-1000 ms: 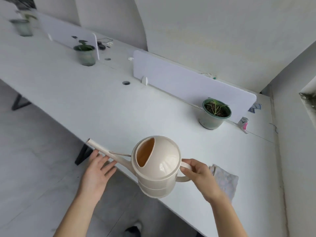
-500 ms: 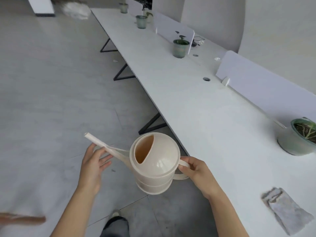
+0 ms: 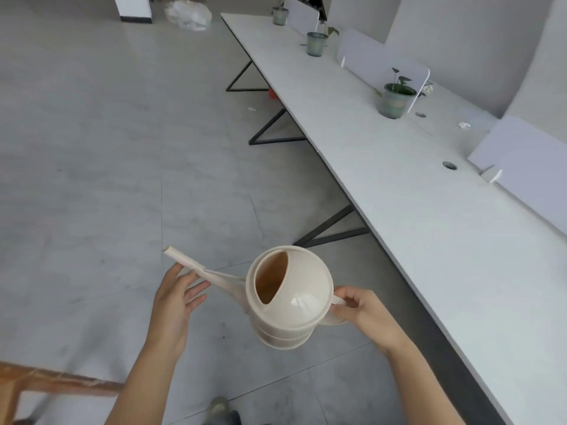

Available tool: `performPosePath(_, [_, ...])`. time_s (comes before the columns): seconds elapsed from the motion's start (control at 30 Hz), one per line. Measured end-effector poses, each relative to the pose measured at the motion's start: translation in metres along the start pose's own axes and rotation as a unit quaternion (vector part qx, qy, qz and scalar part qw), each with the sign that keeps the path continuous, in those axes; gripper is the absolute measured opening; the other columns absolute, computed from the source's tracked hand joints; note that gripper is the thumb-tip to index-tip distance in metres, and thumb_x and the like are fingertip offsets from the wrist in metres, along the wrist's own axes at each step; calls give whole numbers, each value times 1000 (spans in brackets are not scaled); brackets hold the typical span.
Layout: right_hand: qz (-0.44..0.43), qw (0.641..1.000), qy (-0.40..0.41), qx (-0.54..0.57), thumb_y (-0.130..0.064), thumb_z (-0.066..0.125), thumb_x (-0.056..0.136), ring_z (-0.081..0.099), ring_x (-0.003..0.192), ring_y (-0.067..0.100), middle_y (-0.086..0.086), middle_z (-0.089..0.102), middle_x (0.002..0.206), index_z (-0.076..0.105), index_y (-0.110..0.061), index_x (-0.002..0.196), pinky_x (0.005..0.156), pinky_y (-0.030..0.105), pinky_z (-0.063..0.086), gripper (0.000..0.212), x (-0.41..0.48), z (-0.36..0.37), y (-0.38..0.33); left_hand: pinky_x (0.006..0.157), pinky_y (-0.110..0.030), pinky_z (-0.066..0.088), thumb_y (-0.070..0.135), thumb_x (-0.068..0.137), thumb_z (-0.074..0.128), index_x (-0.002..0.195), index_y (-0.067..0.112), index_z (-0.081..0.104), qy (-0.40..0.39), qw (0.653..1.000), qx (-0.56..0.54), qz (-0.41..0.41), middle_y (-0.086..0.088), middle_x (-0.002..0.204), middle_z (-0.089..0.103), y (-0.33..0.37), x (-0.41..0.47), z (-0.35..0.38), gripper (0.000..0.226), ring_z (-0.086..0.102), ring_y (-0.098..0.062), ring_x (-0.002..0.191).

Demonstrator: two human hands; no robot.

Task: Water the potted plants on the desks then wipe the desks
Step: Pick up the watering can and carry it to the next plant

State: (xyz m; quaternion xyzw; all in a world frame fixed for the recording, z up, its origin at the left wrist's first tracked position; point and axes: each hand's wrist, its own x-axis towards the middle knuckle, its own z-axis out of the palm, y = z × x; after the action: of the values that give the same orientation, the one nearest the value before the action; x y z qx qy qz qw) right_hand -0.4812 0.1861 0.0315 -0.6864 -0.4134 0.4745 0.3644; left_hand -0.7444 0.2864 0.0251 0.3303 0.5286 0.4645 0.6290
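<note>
While held over floor, watering can [image 3: 290, 302] bears no legible writing; right hand [image 3: 366, 315] grip grasping handle; left hand [image 3: 175, 297] released under spout.

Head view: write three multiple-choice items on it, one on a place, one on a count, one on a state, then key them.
1. Where is the cream plastic watering can?
A. standing on the desk
B. held in the air over the grey floor
C. on the floor

2. How many green potted plants stand on the long white desk?
A. one
B. three
C. five

3. What is the left hand doing?
A. lying open under the spout
B. gripping the handle
C. holding a cloth

Key: 1 B, the right hand carries it by the handle, off the desk edge. 2 B, a near pot, a middle pot and a far pot. 3 A, its fingers are spread beneath the spout.
</note>
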Motion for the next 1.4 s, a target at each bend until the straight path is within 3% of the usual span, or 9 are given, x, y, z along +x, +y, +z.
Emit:
performPosePath(0.13, [3,1000,14,-6,-3,63,81,61,79,15,1,68,86,66,-15,82,73,21,48,12,35,32,-22,88,-35,43,14,95,44,137,13,42,-13,1000,12,-3,-12,126,57,20,47,-21,42,57,-29,113])
performPosePath(0.23, [15,999,20,-26,-5,61,83,59,80,17,5,67,89,65,-12,86,77,27,47,8,60,48,-32,87,-34,43,15,94,44,137,10,41,-19,999,25,-15,-14,129,56,29,79,-29,43,56,-29,114])
performPosePath(0.37, [29,999,36,-23,-7,60,84,58,79,16,3,65,87,64,-10,87,72,23,46,6,95,52,-43,88,-35,43,16,95,44,136,10,42,-27,999,32,-34,-14,131,55,36,121,-22,42,56,-29,115])
performPosePath(0.63, [21,998,45,-36,-9,61,84,65,89,19,2,68,99,66,-10,94,70,18,50,11,208,13,-61,91,-37,42,13,95,44,136,10,42,-37,998,28,-44,-11,118,58,53,222,38,42,56,-30,113])
performPosePath(0.87, [5,999,39,5,-11,66,80,65,93,17,4,68,101,67,-11,88,84,28,52,8,328,-22,-99,102,-42,39,12,94,46,135,15,40,-5,1000,21,9,-11,132,53,97,315,100,42,53,-31,118])
performPosePath(0.97, [-3,1000,25,8,-8,65,81,65,86,11,-5,68,94,68,-14,84,75,21,53,7,374,-34,-121,102,-42,39,14,94,46,137,17,37,9,1000,9,14,-8,129,52,109,353,123,44,52,-30,119])
performPosePath(1.1, [9,999,24,24,-4,63,82,65,86,18,-4,70,88,69,-10,85,72,22,52,9,422,-42,-134,101,-42,39,15,95,46,138,20,36,28,1000,-11,9,-4,124,51,119,395,141,45,52,-28,117])
performPosePath(1.27, [24,999,40,24,-12,67,77,67,93,27,7,72,95,71,-13,89,85,36,52,12,478,-47,-154,101,-42,40,15,94,47,137,21,38,11,1000,-10,5,-4,126,51,133,465,159,44,52,-27,114])
performPosePath(1.4, [21,997,64,23,-14,68,73,67,94,23,1,72,94,70,-16,88,88,37,51,15,520,-47,-175,90,-37,42,12,94,46,135,19,40,-34,999,-4,-5,-2,115,56,150,539,179,42,54,-27,110])
